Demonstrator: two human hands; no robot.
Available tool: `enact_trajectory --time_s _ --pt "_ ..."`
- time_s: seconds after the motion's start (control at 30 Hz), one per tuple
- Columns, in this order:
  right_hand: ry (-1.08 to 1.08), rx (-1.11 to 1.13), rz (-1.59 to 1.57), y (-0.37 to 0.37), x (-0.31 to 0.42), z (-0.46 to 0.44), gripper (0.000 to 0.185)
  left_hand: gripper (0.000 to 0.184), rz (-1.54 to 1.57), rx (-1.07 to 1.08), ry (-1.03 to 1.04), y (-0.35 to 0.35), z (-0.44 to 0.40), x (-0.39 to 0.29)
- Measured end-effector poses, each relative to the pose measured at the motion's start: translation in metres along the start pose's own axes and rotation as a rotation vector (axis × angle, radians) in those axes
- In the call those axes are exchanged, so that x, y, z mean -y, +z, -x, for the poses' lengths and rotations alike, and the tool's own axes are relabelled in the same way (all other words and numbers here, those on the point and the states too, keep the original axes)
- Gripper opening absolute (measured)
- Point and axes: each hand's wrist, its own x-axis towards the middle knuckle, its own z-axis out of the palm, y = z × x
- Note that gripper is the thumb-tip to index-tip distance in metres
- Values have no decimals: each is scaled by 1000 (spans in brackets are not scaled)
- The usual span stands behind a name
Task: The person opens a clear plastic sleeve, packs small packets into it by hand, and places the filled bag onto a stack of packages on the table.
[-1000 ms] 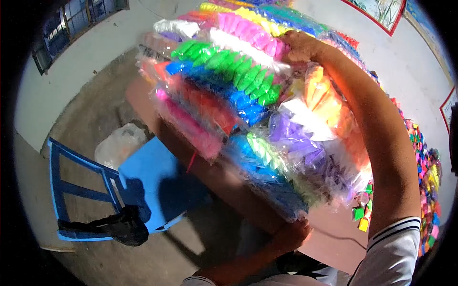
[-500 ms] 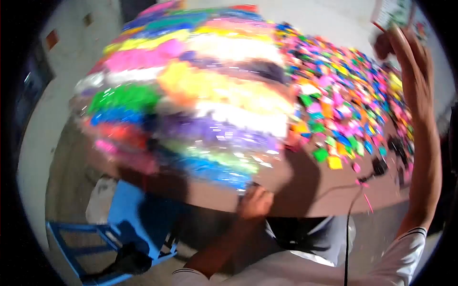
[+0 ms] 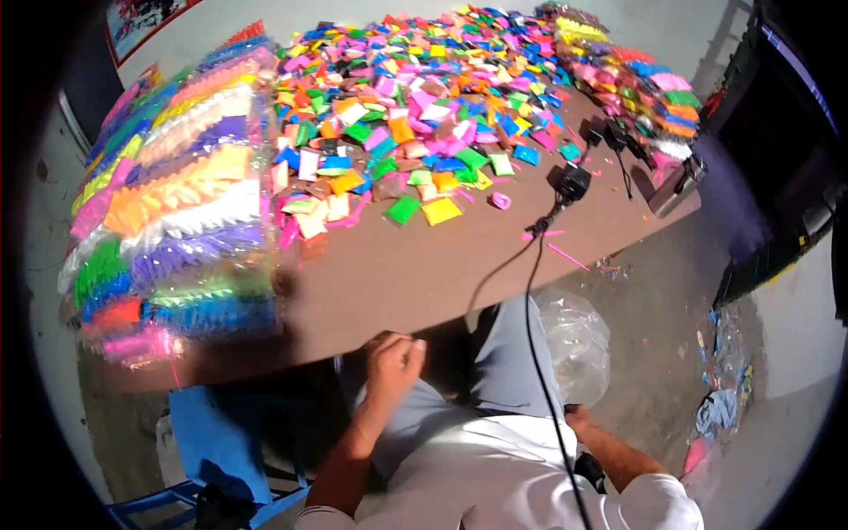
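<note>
My left hand (image 3: 393, 364) is at the front edge of the brown table (image 3: 389, 291), its fingers curled in and nothing visible in them. Down beside my right thigh is my right hand (image 3: 579, 419); its fingers are mostly hidden. Across the back of the table lies a wide heap of small coloured packets (image 3: 424, 115). Long clear bags of packets sorted by colour (image 3: 190, 190) are stacked at the left.
More filled bags (image 3: 632, 75) lie at the back right, near a metal bottle (image 3: 678, 185). A black plug adapter (image 3: 572, 183) trails a black cable (image 3: 533, 309) toward me. A blue chair (image 3: 212, 437) stands at lower left. A clear plastic bag (image 3: 572, 344) sits on the floor.
My view has swung right. My right arm, raised over the table's right side before, is now lowered beside my thigh. My left hand remains by the front edge.
</note>
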Motion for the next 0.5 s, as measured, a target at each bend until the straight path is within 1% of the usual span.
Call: enact_trajectory --time_s 0.03,0.07,0.1,0.13,0.17,0.23,0.27,0.33,0.37,0.4,0.43,0.5 --pt "93 174 -194 -11 15 8 21 17 144 114 -58 13 5 -17" --pt "-183 352 -69 -36 27 16 22 18 167 195 -37 26 11 -23" --pt "47 506 -268 -59 50 23 22 20 195 273 -13 39 16 -29" --pt "307 609 -438 -82 73 29 22 19 155 334 -30 50 24 -36" --pt "243 660 -520 -101 85 30 21 22 183 347 -26 60 31 -39" --pt "180 653 -514 -126 104 23 22 26 130 481 -93 80 50 -29" --pt "188 659 -526 -126 110 22 22 28 130 527 -123 87 58 -26" --pt "120 908 -363 -121 113 25 21 29 124 556 -131 102 84 -1" --pt "123 908 -375 -103 93 25 21 29 116 556 -121 107 97 13" --pt "-231 824 -102 -71 63 21 20 30 81 564 -125 108 105 21" --pt "-195 810 -26 -66 55 25 20 29 44 601 -144 106 109 26" --pt "-122 788 125 -55 41 33 21 29 55 526 -151 105 117 29"
